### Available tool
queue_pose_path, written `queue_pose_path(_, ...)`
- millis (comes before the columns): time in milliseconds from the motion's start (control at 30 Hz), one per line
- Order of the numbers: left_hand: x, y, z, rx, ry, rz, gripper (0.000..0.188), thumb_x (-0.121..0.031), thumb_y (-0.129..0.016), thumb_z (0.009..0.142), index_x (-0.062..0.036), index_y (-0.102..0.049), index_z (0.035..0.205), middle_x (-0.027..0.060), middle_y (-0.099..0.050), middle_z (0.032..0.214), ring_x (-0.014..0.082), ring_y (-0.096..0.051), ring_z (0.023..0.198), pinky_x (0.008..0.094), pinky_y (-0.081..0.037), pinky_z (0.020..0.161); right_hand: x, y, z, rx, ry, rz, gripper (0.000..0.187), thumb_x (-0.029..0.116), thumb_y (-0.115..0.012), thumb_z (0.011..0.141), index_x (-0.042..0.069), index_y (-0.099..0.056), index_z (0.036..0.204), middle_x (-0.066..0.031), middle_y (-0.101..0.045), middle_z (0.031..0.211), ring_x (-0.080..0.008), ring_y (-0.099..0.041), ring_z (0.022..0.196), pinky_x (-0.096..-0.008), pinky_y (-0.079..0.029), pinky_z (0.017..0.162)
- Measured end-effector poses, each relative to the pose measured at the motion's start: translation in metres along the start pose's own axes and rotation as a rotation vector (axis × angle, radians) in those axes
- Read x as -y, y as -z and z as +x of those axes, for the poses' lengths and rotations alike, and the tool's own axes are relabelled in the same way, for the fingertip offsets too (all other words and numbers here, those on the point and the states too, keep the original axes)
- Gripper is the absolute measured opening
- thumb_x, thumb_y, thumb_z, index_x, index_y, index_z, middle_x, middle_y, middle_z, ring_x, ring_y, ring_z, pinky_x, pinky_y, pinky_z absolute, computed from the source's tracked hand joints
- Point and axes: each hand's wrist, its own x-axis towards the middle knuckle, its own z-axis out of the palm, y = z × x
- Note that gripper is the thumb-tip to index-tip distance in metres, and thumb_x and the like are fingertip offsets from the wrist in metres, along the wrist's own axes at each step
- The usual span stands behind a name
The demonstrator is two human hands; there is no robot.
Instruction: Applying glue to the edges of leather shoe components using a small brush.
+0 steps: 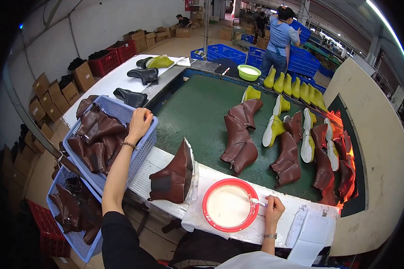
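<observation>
White showed along a short brush-like tool (pixel 260 202), which lay across the right edge of a red-rimmed bowl (pixel 229 181) of pale liquid, its long axis running sideways with a slight drop toward the right hand (pixel 274 214). That hand was the nearer one, just right of the bowl, its fingers pinched on the tool's outer end; the tip was too small to make out. Left of the bowl, on the white-covered bench (pixel 256 232), lay a brown boot upper (pixel 177 172), its narrow end pointing away from the person and a whitish edge facing right. It sat between both hands, touched by neither. Farther left, the left hand (pixel 140 124) rested at the right rim of a blue basket (pixel 144 142) piled with brown uppers (pixel 98 127), fingers curled; whether they clasped the rim, one could not tell.
</observation>
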Motion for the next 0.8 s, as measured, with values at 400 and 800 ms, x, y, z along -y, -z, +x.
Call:
queue_pose_path(400, -0.0065, 0.0009, 0.0020, -0.030, 0.005, -0.070, 0.023, -0.022, -0.069, 0.094, -0.0004, -0.071, 0.085, 0.0131, -0.071, 0.093, 0.0335, -0.063, 0.100, 0.0422, -0.049, 0.093, -0.0001, 0.0005, 0.0007, 0.003, -0.002, -0.024, 0.020, 0.014, -0.067, 0.098, -0.001, -0.076, 0.089, -0.0039, -0.069, 0.074, -0.0082, -0.053, 0.063, -0.0260, -0.041, 0.056)
queue_pose_path(800, 0.0000, 0.0020, -0.0017, -0.012, 0.008, -0.051, 0.027, -0.025, -0.064, 0.100, 0.0008, -0.071, 0.095, 0.0136, -0.071, 0.099, 0.0314, -0.064, 0.100, 0.0401, -0.049, 0.090, 0.0011, 0.0021, -0.0011, 0.019, -0.025, -0.045, 0.020, 0.014, -0.067, 0.098, -0.001, -0.075, 0.088, -0.0041, -0.068, 0.074, -0.0086, -0.054, 0.064, -0.0262, -0.041, 0.057)
